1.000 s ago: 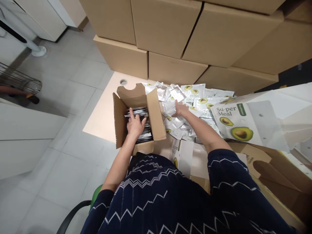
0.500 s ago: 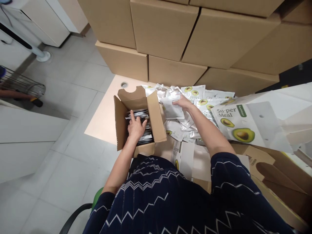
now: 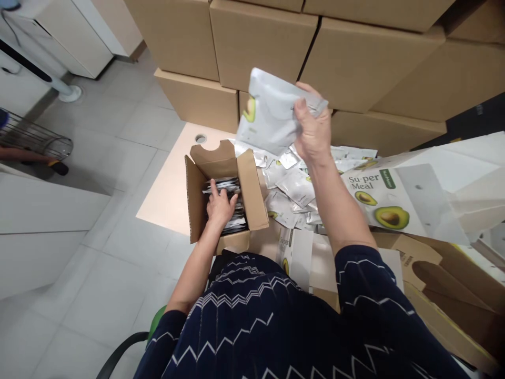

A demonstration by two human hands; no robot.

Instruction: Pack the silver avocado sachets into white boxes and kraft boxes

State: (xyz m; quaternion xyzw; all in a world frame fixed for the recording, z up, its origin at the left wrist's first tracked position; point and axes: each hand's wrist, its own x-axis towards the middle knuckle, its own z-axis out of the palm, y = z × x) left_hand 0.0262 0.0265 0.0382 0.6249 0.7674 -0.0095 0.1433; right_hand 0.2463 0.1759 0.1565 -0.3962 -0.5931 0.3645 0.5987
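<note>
As I look on remotely through the head camera, a wire basket (image 3: 35, 134) and a white cabinet (image 3: 43, 210) stand at far left on a grey tiled floor (image 3: 118, 279), with a chair's black armrest (image 3: 122, 351) curving in at the lower edge. Farther right I see a pale tabletop (image 3: 168, 189) with a round hole near its back edge, and on it an open cardboard carton (image 3: 254, 197), flaps raised, holding a tight row of packets (image 3: 235, 223). The left hand (image 3: 220, 206) reaches into that carton, its fingers apart and laid on the packets, the index finger pointing toward the far end. Behind, I count two full tiers and part of another in a wall of stacked cardboard boxes (image 3: 262, 45). To the right of the carton, a white sachet (image 3: 272, 116) printed with an avocado hangs tilted in the air above a loose heap of sachets (image 3: 295, 189), its outline slightly blurred. The right hand (image 3: 315, 129) pinches the sachet by its right end, thumb on the near face and fingers behind. Nearer the person's dark zigzag-patterned top (image 3: 252, 316), I make out a white printed panel (image 3: 294, 258); at far right, white "Su-per Meal" packaging (image 3: 371, 192) showing avocado halves leans above an open brown box (image 3: 453, 271).
</note>
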